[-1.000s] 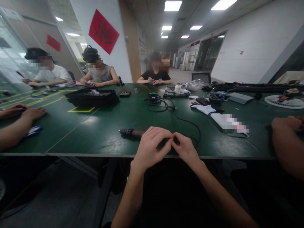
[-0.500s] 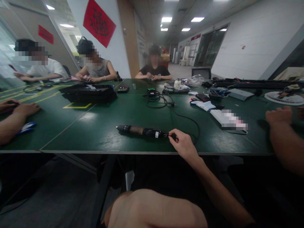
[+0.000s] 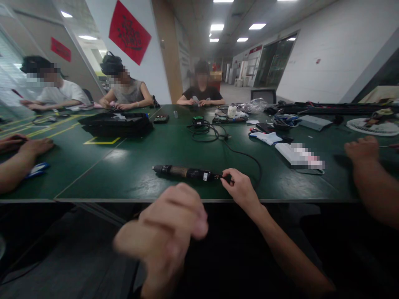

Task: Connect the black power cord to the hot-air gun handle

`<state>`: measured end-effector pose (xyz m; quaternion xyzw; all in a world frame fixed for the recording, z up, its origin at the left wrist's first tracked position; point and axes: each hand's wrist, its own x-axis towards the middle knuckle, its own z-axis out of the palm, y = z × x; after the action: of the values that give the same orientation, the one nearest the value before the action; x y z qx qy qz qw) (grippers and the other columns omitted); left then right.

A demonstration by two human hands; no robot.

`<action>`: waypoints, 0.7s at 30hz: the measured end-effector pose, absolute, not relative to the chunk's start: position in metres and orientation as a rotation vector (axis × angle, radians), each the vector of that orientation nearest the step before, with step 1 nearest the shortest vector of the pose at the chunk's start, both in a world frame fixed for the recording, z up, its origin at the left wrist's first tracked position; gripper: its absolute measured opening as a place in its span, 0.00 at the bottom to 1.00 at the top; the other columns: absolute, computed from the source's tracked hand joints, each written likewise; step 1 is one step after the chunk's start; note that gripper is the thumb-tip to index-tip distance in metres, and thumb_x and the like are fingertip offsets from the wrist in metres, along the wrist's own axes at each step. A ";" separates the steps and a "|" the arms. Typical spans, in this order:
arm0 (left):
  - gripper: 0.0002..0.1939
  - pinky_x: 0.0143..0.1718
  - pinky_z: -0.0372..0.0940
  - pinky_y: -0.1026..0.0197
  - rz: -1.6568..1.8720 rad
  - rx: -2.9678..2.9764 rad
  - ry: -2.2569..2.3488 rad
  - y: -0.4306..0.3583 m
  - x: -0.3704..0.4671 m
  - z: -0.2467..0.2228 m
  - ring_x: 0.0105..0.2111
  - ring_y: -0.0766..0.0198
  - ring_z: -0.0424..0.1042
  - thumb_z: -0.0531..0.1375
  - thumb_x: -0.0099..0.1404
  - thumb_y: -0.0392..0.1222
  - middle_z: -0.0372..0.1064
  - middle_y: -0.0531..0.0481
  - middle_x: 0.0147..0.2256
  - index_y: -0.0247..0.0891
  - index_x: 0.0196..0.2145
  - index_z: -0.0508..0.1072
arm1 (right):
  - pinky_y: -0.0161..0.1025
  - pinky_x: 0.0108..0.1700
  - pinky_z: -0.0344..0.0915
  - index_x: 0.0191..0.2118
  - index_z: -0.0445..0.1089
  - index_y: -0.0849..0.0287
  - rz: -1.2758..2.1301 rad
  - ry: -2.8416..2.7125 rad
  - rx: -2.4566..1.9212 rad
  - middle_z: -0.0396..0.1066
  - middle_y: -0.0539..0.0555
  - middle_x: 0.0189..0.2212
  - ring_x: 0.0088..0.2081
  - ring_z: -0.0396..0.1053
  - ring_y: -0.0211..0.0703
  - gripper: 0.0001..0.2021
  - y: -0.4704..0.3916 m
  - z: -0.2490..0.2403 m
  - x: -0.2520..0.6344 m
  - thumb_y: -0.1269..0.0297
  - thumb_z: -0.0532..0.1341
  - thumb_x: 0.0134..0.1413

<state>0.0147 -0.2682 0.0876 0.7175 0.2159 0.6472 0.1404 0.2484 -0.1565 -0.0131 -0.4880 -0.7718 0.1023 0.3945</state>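
A black electric screwdriver (image 3: 179,171) with a brown middle section lies across the green table, its tip to the left. At its right, cord end, my right hand (image 3: 238,187) is closed in a pinch on the black cable (image 3: 220,176). The fingers partly cover that spot. My left hand (image 3: 174,220) is raised close to the camera, in front of the table edge and below the screwdriver. Its fingers look bent and the thumb points left, but they are blurred; I see nothing clear in it.
The cable loops back to a coiled cord (image 3: 202,132). A black tray (image 3: 116,124) stands back left. To the right lie a glove (image 3: 266,138), a white packet (image 3: 296,155) and a white round grille (image 3: 370,126). Other people's hands rest at left (image 3: 34,148) and right (image 3: 363,149).
My left hand has come up from the bottom of the view toward the table edge. My right hand keeps its pinch at the cord end, and the screwdriver lies where it was.
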 end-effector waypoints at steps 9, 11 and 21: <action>0.14 0.58 0.63 0.51 0.835 2.622 1.229 -0.150 0.035 0.028 0.53 0.57 0.73 0.64 0.69 0.37 0.76 0.52 0.50 0.46 0.51 0.72 | 0.39 0.36 0.69 0.39 0.71 0.55 0.308 -1.935 -1.196 0.75 0.56 0.48 0.30 0.69 0.39 0.02 -0.155 -0.016 0.249 0.69 0.62 0.61; 0.10 0.54 0.63 0.52 0.789 2.666 1.300 -0.145 0.038 0.019 0.51 0.58 0.74 0.63 0.70 0.38 0.77 0.53 0.47 0.47 0.48 0.73 | 0.39 0.37 0.70 0.39 0.71 0.55 0.313 -1.930 -1.198 0.75 0.57 0.48 0.31 0.70 0.40 0.03 -0.154 -0.017 0.249 0.69 0.62 0.60; 0.06 0.50 0.63 0.54 0.802 2.714 1.350 -0.136 0.044 0.011 0.46 0.58 0.74 0.63 0.72 0.42 0.77 0.54 0.43 0.46 0.46 0.73 | 0.40 0.38 0.70 0.40 0.72 0.56 0.274 -1.933 -1.215 0.75 0.57 0.47 0.37 0.73 0.43 0.03 -0.156 -0.016 0.248 0.68 0.62 0.62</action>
<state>0.0443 -0.1361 0.0112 0.8656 0.4305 0.2557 0.0030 0.2483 -0.1557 -0.0157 -0.4823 -0.7671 0.1089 0.4088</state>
